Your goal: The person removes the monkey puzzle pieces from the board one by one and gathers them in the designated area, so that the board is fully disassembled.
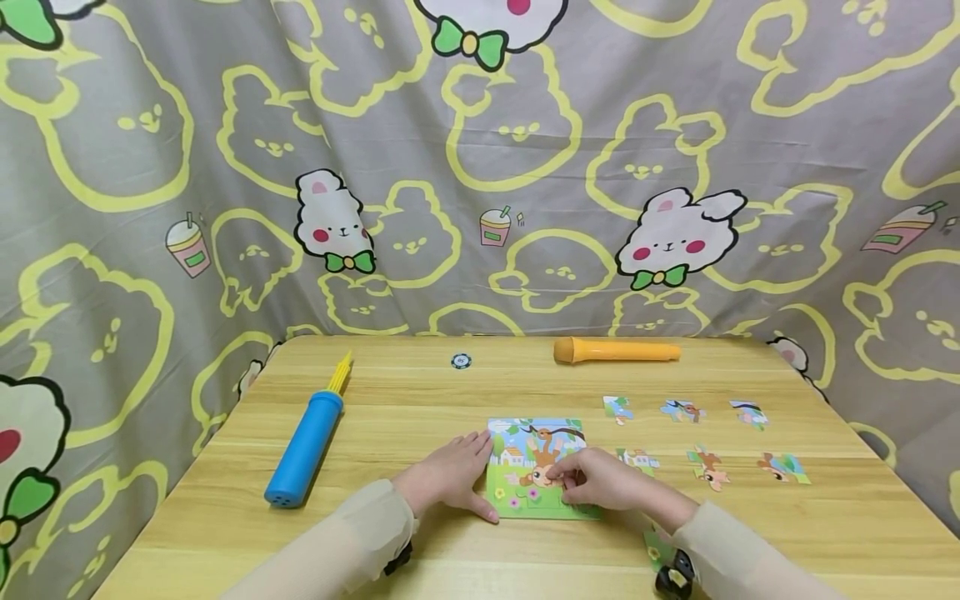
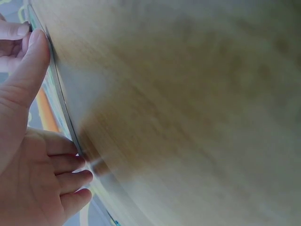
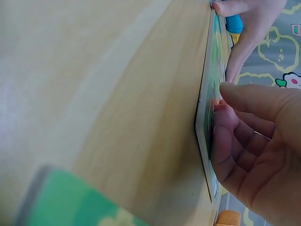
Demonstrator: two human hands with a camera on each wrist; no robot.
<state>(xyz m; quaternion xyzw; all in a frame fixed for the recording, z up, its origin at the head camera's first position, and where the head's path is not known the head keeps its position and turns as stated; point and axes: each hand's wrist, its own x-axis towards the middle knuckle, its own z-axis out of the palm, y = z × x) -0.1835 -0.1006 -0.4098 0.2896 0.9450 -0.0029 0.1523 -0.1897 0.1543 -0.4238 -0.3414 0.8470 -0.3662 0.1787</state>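
Note:
A flat jigsaw puzzle board [image 1: 510,487] with a monkey picture lies on the wooden table. My left hand [image 1: 452,473] rests at its left side, fingers extended along the edge and thumb near the lower left corner. Over the right half of the board, my right hand [image 1: 602,480] curls its fingers and pinches a puzzle piece at the monkey's face; that piece is mostly hidden by the fingers. In the right wrist view, the thumb and index tips of the right hand [image 3: 256,146] meet right at the board's surface.
Loose pieces lie right of the board, among them a monkey piece [image 1: 708,467] and a branch piece [image 1: 748,413]. A green piece [image 1: 654,550] sits near the right wrist. Farther out are a blue pump [image 1: 303,450], a round chip [image 1: 461,361] and an orange microphone-shaped thing [image 1: 618,351].

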